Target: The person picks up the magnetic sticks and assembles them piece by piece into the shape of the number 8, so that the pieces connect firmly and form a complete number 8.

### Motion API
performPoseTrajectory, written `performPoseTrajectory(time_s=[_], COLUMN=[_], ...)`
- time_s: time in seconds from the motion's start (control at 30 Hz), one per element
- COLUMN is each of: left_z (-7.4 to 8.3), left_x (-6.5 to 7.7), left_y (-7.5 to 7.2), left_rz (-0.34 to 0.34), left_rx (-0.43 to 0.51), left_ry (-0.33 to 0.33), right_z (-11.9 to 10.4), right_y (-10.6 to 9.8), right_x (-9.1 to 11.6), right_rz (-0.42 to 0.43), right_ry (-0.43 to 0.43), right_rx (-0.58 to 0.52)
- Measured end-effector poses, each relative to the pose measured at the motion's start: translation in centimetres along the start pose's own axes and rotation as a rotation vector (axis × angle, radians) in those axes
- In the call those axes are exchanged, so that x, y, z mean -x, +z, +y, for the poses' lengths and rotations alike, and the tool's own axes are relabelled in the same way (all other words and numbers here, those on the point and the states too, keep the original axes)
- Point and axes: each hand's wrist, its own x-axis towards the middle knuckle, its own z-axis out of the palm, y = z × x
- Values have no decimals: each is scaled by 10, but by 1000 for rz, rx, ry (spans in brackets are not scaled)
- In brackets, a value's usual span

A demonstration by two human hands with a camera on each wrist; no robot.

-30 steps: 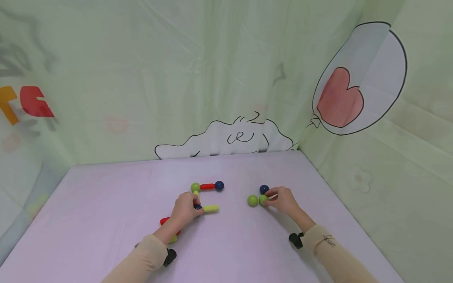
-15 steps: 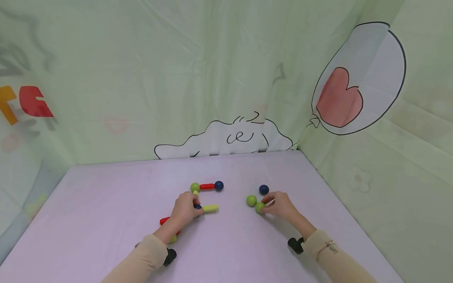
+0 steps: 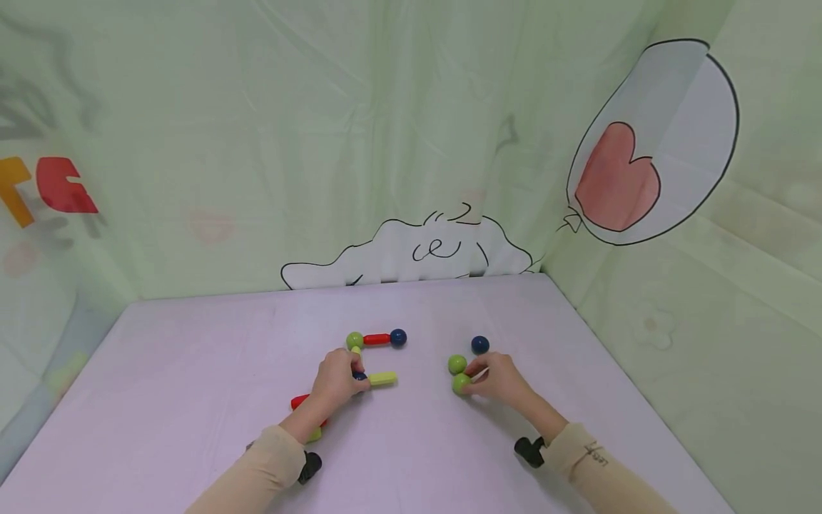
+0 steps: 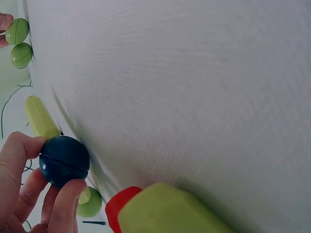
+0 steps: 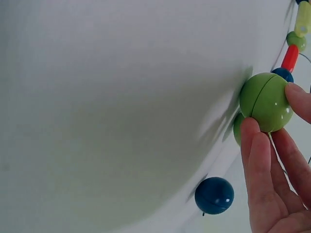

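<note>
Nearest, a stubby red rod [image 3: 299,402] and a faceted yellow-green rod [image 3: 315,434] are partly covered by the left forearm. A glossy lime-green ball [image 3: 461,384] is pinched between the thumb and fingertips of the right hand [image 3: 504,380], probably because a round thing would roll if left loose; whether it is lifted off the pale lilac cloth-covered table [image 3: 193,371] cannot be told. At about the same depth, a glossy dark blue ball [image 4: 64,160] is gripped by the left hand [image 3: 335,378], seemingly so that the yellow-green stick [image 3: 383,378] beside it is steadied. Just beyond the right hand's ball, a second lime-green ball [image 3: 457,364] is seen, then a loose navy ball [image 3: 479,345]. Farthest, a slim red bar [image 3: 377,339] is flanked by a green end ball [image 3: 354,340] and a blue end ball [image 3: 398,338], apparently joined in a row.
</note>
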Motion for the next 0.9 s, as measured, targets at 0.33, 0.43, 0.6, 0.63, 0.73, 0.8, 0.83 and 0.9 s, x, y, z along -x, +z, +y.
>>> performPoseTrajectory(time_s=[0.33,0.43,0.6,0.63,0.73,0.8,0.83,0.9], left_z=[0,1,2,2,2,2,2,1], left_x=[1,2,2,2,2,2,2,2], left_y=[1,1,0,0,-1,-1,-1,-2], left_rz=[10,12,13,11,11,12,13,15], left_rx=[-19,-15,-6,-5,-8,-12,-13,-18], left_ry=[19,25,24,22,22,24,26,30], right_z=[-12,-19,-29,-31,-35,-37,-39,-41], right_y=[11,16,26,28,34,37,38,40], right_x=[0,-2,-8,-10,-15,-18,-19,-23], right_rz=[-64,-74,-85,-88,-90,-95,-100,-110], right_ry=[-82,-73,-43,-40,-25,-10,6,25], right_rx=[-29,-31,-11,-7,-1,-8,-17,-29])
